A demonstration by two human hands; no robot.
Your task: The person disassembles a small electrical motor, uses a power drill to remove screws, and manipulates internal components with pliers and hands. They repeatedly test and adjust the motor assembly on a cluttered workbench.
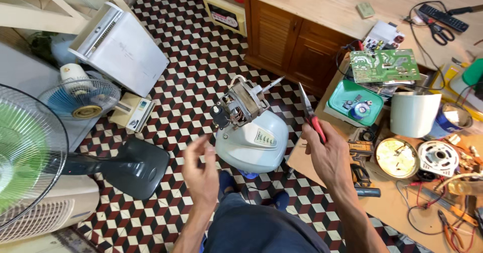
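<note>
A pale blue fan body (254, 141) stands on the tiled floor between my feet, with its bare motor (241, 103) and shaft exposed on top. My right hand (327, 155) grips red-handled needle-nose pliers (308, 108), tips pointing up, just right of the motor. My left hand (201, 170) hovers left of the fan body with fingers loosely curled and nothing in it. Neither hand touches the fan.
A low wooden board (322, 147) at right holds a green circuit board (385, 65), a teal box (354, 102), a white cylinder (413, 113), coils and tools. A dark fan base (138, 167), a green-bladed fan (25, 152) and a small blue fan (80, 98) stand left. A wooden cabinet (292, 44) is behind.
</note>
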